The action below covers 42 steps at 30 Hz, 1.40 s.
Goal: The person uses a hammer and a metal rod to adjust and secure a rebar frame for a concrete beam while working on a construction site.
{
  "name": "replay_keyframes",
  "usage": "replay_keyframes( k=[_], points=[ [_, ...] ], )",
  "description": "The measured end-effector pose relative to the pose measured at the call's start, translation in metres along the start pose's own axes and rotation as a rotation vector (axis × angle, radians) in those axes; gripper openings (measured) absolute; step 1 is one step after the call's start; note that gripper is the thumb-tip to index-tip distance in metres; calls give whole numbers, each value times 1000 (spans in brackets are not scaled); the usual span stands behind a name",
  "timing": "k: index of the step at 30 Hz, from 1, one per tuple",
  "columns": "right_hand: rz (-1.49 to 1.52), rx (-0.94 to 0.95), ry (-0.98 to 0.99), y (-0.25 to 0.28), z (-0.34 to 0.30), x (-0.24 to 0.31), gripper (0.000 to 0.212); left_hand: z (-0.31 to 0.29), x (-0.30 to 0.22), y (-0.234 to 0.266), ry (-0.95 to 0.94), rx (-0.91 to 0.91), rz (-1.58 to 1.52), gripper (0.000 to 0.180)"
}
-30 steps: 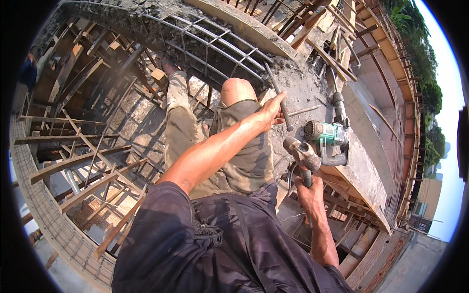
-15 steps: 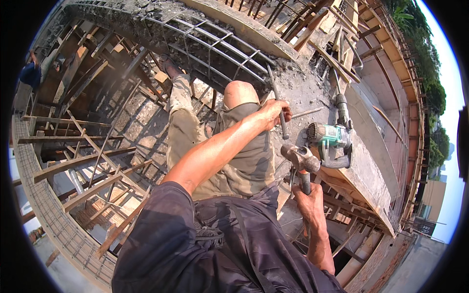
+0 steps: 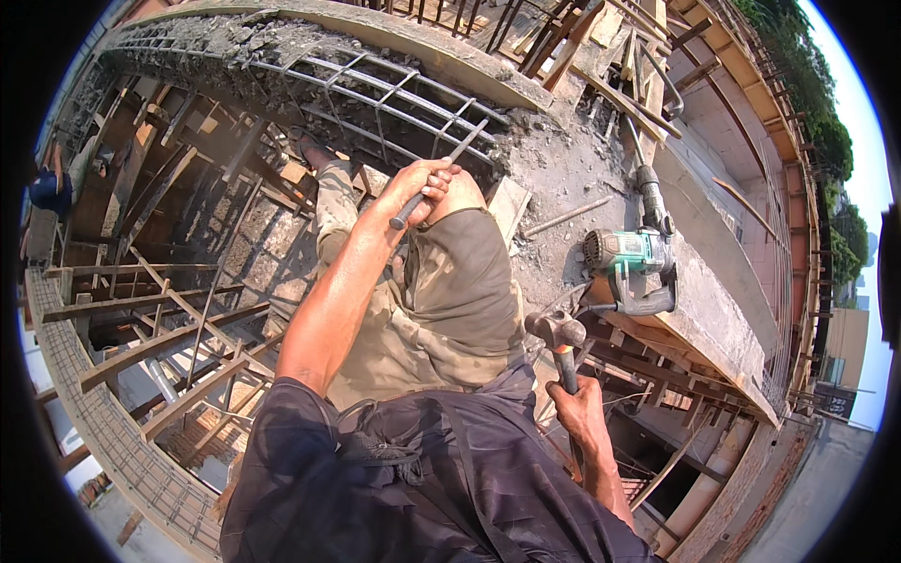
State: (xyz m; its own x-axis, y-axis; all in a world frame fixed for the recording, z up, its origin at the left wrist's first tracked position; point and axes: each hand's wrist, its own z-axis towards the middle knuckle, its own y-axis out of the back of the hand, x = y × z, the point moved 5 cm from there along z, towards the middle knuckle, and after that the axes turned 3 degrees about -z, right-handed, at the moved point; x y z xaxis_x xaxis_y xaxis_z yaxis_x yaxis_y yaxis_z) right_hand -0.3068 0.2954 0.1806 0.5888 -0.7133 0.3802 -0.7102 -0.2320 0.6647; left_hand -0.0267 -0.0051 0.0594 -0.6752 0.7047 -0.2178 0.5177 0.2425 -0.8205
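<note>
My left hand (image 3: 420, 192) is wrapped round a steel chisel (image 3: 468, 142), above my bent knee. The chisel slants, its blunt head near my wrist and its far end over the exposed rebar cage (image 3: 399, 97) of a broken concrete beam. On the right, my right hand (image 3: 580, 408) grips a hammer (image 3: 556, 330) by its dark handle, with the heavy metal head up and apart from the chisel. A green and grey demolition hammer (image 3: 627, 251) lies on the concrete beyond it. Beside that machine rests a loose metal rod (image 3: 567, 216).
Rubble covers the concrete surface (image 3: 554, 164) ahead. Timber props (image 3: 174, 333) and deep gaps lie below on the left. Scrap wood and bars (image 3: 633, 89) are piled at the far right. Another person (image 3: 53, 188) is at the far left edge.
My left hand has moved left with the chisel, away from the rubble-covered concrete to above my knee, and the chisel has tilted. The hammer has shifted slightly down and left.
</note>
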Motion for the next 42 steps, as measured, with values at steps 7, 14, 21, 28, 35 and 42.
replay_keyframes(
  k=[7,14,21,28,35,42],
  points=[
    [-49,3,31,3,-2,21,31,-38,67,-27,-206,-257,319,19],
    [-89,50,95,-5,16,38,29,32,3,-21,-125,-109,-35,9],
    [-31,-26,81,-3,4,20,28,-31,35,-24,-271,-243,436,29],
    [107,44,49,-20,22,-7,28,-48,-1,-44,-189,-151,581,56],
    [126,34,74,-27,32,-12,27,5,-59,-88,-384,245,493,68],
    [248,72,85,-37,32,-14,24,30,-66,-98,-701,337,407,42]
  ],
)
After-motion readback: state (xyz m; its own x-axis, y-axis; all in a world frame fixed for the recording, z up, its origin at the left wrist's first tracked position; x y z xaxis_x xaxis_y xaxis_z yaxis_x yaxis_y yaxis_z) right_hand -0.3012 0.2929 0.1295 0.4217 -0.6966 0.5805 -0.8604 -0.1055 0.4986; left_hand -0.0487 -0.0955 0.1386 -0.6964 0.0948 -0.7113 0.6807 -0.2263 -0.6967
